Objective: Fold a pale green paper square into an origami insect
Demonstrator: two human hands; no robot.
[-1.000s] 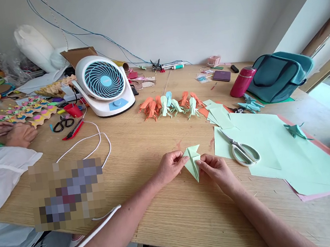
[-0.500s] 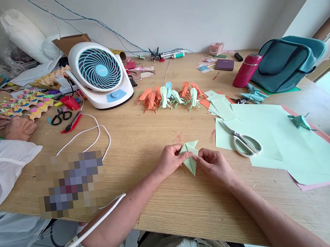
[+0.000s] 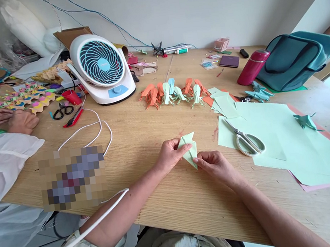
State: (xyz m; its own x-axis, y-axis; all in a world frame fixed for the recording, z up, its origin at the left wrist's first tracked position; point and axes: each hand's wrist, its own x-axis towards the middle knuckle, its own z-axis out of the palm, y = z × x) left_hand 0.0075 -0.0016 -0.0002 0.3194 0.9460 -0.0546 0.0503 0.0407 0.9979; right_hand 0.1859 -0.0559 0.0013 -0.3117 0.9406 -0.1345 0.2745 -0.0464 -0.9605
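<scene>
A folded piece of pale green paper (image 3: 188, 140), pointed at its lower end, is held just over the wooden table. My left hand (image 3: 170, 155) pinches its left side, thumb across the front and fingers behind. With thumb and forefinger, my right hand (image 3: 214, 164) grips the lower right edge near the bottom tip. To the right, white-handled scissors (image 3: 247, 141) lie on large pale green sheets (image 3: 273, 126). Behind my hands stands a row of folded paper figures (image 3: 167, 93) in orange, green and light blue.
A white fan (image 3: 104, 67) stands at the back left. Cut paper pieces (image 3: 224, 104), a red bottle (image 3: 253, 66) and a teal bag (image 3: 290, 62) are at the right. On the far left, another person's hands (image 3: 22, 121) work near egg-carton crafts (image 3: 40, 102). A white cable (image 3: 110, 134) crosses the table.
My right hand has slid down the folded paper's right edge toward its bottom tip. The paper has turned slightly in my left hand. The whole view has shifted a little.
</scene>
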